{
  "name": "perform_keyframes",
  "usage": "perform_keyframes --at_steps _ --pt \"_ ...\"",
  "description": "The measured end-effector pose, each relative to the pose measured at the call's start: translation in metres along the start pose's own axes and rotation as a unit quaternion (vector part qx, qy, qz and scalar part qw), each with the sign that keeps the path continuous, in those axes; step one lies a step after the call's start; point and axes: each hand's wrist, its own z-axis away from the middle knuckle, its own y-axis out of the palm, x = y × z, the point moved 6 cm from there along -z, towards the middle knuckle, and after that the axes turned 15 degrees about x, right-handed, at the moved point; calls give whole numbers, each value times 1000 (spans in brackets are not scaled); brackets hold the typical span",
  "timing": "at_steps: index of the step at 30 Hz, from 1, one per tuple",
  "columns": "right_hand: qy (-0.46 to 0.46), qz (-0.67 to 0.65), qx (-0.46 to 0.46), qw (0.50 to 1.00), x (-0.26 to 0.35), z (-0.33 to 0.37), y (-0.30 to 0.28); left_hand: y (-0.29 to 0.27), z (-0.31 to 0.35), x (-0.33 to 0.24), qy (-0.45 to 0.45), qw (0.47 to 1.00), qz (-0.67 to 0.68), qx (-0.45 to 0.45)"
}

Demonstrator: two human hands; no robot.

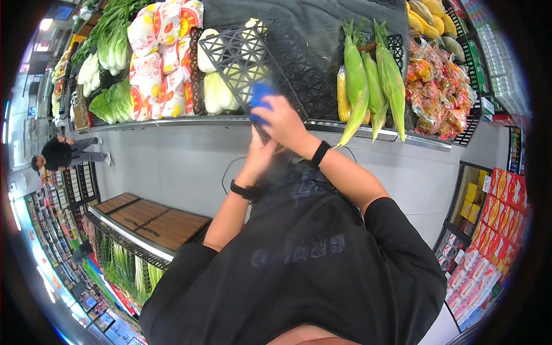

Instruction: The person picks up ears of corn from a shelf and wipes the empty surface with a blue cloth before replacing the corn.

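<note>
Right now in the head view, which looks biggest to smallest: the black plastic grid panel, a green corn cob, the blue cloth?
1. Black plastic grid panel
2. Green corn cob
3. Blue cloth, partly hidden by the right hand

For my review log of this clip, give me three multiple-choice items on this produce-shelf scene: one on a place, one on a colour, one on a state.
1. Where do the green-husked corn ears lie relative to the black plastic lattice tray?
A. To its right
B. To its left
C. Under it

2. What colour is the cloth-like thing at the right hand?
A. Red
B. Blue
C. White

3. How does the lattice tray stand?
A. Flat on the floor
B. Stacked under the corn
C. Tilted up on the shelf

Answers: 1 A, the corn sits right of the tray on the same shelf. 2 B, blue shows above the fingers. 3 C, one edge is raised, with the left hand at its lower edge.
</note>
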Motion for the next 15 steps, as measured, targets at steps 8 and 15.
perform_keyframes --at_steps 8,15 --pt "112 254 73 958 -87 14 13 -2 3 -2 3 999 -12 -47" --pt "174 122 251 944 -99 0 -4 -3 9 -1 -10 996 13 -90"
